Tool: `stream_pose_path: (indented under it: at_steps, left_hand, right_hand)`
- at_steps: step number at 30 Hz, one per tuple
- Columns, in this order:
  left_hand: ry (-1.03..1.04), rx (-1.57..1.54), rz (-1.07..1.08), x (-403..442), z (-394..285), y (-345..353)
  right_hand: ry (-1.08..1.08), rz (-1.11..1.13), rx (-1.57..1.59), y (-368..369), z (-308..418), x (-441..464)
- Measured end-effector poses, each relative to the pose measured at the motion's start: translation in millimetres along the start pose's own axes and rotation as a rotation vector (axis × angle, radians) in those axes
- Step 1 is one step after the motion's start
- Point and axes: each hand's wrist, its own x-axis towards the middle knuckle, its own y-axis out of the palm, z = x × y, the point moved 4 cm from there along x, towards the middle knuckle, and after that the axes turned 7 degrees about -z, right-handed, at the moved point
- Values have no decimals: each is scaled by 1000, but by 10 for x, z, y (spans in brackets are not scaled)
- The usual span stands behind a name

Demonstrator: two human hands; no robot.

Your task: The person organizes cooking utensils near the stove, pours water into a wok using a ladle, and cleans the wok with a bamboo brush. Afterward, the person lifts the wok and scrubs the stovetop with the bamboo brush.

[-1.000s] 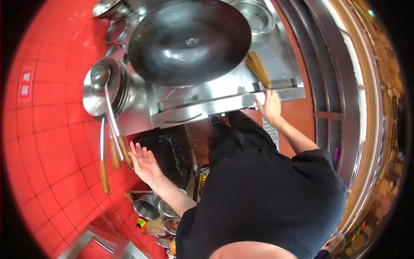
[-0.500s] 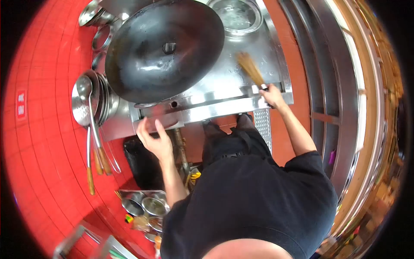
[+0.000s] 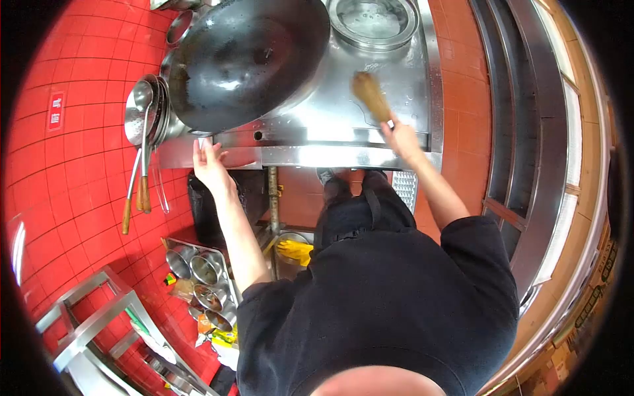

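Observation:
My right hand (image 3: 401, 136) is closed around the handle of a bamboo wok brush (image 3: 372, 98). The bristles, slightly blurred, point up and left above the steel worktop (image 3: 403, 79). At the near rim of a large dark wok (image 3: 247, 72) is my left hand (image 3: 212, 165), fingers apart and partly bent. Its fingertips are just below the rim, by a small pale patch I cannot make out; whether they touch the wok is unclear. The wok sits tilted over the left part of the stove. A round steel basin (image 3: 373, 23) lies beyond the brush.
Strainers and ladles (image 3: 148, 109) hang over the stove's left edge beside the red tiled wall (image 3: 79, 152). Lower left, a tray of metal pots (image 3: 206, 270) stands near a steel frame (image 3: 99, 320). Yellow gloves (image 3: 294, 251) lie under the stove. Steel shelving (image 3: 522, 132) runs along the right.
My left hand has moved forward to the wok's near rim. My right hand keeps the brush over the worktop, its bristles shifted a little. The whole view has shifted too.

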Motion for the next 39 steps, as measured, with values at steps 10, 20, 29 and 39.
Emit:
stream_pose_path:
  at_steps: [10,20,29,39]
  left_hand:
    - [-322,44,17,330,101,-49]
    - [-318,27,52,362,201,-20]
    - [-305,47,95,389,190,-24]
    - [-265,105,81,413,224,-37]
  right_hand:
    - [48,298,263,-162,619,-455]
    - [138,-300,-169,-279,-539,498]
    - [-223,305,135,638,1038,-571]
    - [159,-231,-25,-968,-648,323]
